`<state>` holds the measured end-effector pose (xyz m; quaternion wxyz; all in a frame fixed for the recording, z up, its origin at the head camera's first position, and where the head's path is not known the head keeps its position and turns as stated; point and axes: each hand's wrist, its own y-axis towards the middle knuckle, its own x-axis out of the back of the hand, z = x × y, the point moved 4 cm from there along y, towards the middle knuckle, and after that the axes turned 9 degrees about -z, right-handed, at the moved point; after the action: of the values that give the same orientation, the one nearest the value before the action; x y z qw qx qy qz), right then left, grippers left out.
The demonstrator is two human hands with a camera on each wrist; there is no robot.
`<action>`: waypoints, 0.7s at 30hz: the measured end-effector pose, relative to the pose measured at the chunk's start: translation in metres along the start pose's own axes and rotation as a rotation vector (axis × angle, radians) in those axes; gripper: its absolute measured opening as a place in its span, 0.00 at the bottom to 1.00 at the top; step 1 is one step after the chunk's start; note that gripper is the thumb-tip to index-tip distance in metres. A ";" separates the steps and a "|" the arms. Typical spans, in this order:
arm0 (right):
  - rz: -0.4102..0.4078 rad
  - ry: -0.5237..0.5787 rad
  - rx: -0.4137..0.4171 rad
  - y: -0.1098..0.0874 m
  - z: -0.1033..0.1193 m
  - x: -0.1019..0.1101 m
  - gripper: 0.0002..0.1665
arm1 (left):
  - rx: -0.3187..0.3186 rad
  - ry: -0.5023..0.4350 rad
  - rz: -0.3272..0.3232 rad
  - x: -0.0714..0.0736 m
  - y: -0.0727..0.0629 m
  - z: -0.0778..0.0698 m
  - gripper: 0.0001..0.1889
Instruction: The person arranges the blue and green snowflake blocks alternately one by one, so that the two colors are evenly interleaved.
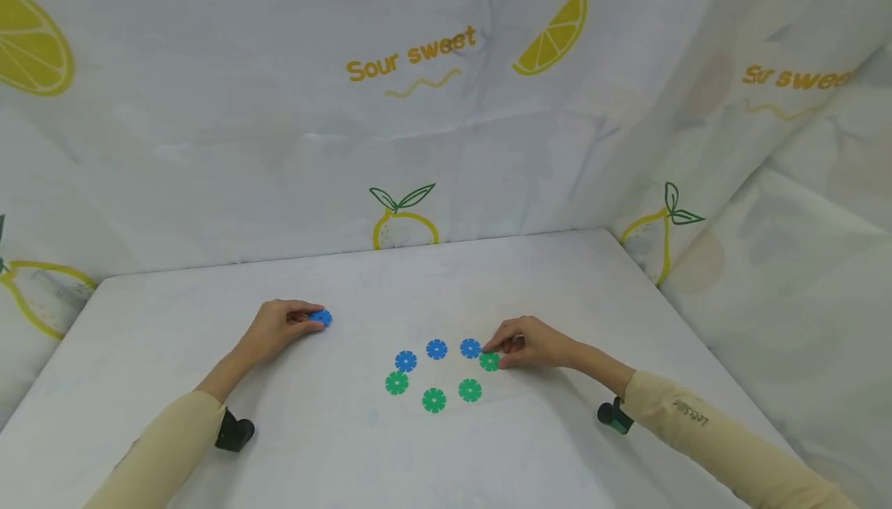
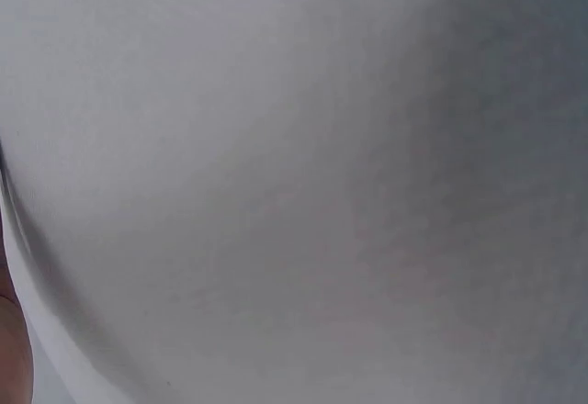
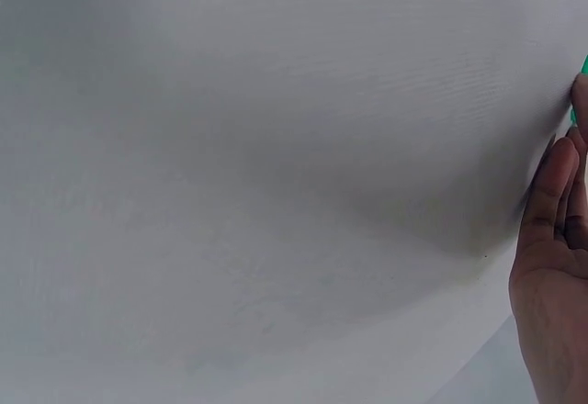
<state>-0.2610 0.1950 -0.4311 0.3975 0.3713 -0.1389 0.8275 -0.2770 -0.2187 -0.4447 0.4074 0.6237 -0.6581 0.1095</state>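
Note:
My left hand (image 1: 279, 328) pinches a blue notched disc (image 1: 322, 318) between thumb and fingers, over the left part of the white table. On the right, my right hand (image 1: 533, 344) pinches a green notched disc (image 1: 489, 361) at its right edge, low at the table. That disc sits close beside a blue notched disc (image 1: 470, 348). In the right wrist view, only part of the right hand (image 3: 556, 266) and a sliver of green show at the edge. Just a strip of skin appears at the left border of the left wrist view.
More discs form a ring on the white table (image 1: 334, 431): two blue discs (image 1: 437, 349) along its far side and three green discs (image 1: 433, 400) along its near side. A white sheet with lemon prints (image 1: 404, 145) hangs behind the table and down its right side.

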 end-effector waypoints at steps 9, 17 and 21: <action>0.002 0.009 0.005 0.003 0.000 -0.001 0.15 | -0.020 0.049 0.000 0.002 0.002 -0.003 0.14; -0.001 0.019 0.024 0.001 0.001 0.000 0.15 | -0.064 0.077 -0.006 0.001 0.003 -0.004 0.16; -0.007 0.027 0.035 0.000 0.009 0.002 0.14 | -0.044 0.075 0.010 0.001 0.005 -0.004 0.17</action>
<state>-0.2570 0.1917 -0.4239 0.3956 0.3677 -0.1178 0.8333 -0.2792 -0.2159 -0.4393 0.4448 0.6068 -0.6477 0.1203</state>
